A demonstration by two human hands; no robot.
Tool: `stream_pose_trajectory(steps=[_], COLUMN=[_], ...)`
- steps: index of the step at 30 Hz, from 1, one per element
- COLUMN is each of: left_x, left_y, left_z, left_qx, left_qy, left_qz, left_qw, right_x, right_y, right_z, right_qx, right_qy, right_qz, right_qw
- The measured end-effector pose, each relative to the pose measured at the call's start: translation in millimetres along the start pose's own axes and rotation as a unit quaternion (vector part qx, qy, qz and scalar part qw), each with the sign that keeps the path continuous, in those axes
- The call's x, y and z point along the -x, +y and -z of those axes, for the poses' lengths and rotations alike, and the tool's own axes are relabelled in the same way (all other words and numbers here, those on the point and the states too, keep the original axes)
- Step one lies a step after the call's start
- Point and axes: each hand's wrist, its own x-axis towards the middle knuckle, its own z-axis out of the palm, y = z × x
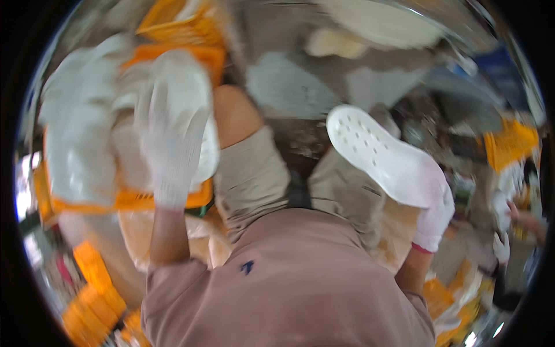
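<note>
A white shoe sole (384,157) with small holes toward its wide end is held up at the right. My right hand (436,214), in a white knitted glove, grips its narrower end. At the left, my white-gloved left hand (167,144) lies over another white sole-shaped piece (203,153), fingers stretched and somewhat apart, blurred by motion. That piece sits at the right side of an orange crate (130,201) filled with similar white pieces (78,133), several of them stacked close together.
More orange baskets stand at the far left (179,23) and the right (511,144). Orange pieces (95,289) lie at the lower left. A large pale, rounded shape (387,23) is at the top. Another person's gloved hand (501,247) shows at the right edge.
</note>
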Motion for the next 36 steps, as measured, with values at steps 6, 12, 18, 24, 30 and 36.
stream_pose_trajectory(steps=[6,12,18,24,30,36], left_x=[-4,-55,-139,-139,-109,-91], left_y=[153,225,198,79,81,187], left_z=[-138,-244,-295,-312,-206,-237], left_qx=[0.714,0.764,0.827,0.551,0.450,0.712], left_qy=[-0.312,-0.185,-0.240,-0.221,-0.328,-0.213], left_qz=[0.421,0.354,0.336,0.401,0.205,0.281], left_qw=[0.465,0.507,0.382,0.698,0.805,0.607], right_x=[32,25,-86,-150,-192,-129], right_y=[-19,-37,-57,-39,-52,-64], right_z=[-66,-99,-151,-187,-207,-180], right_qx=[0.090,0.141,0.196,0.183,0.387,0.334], right_qy=[-0.061,0.002,-0.041,-0.068,-0.088,-0.167], right_qz=[0.019,0.185,0.235,0.296,0.345,0.160], right_qw=[0.994,0.972,0.951,0.935,0.850,0.914])
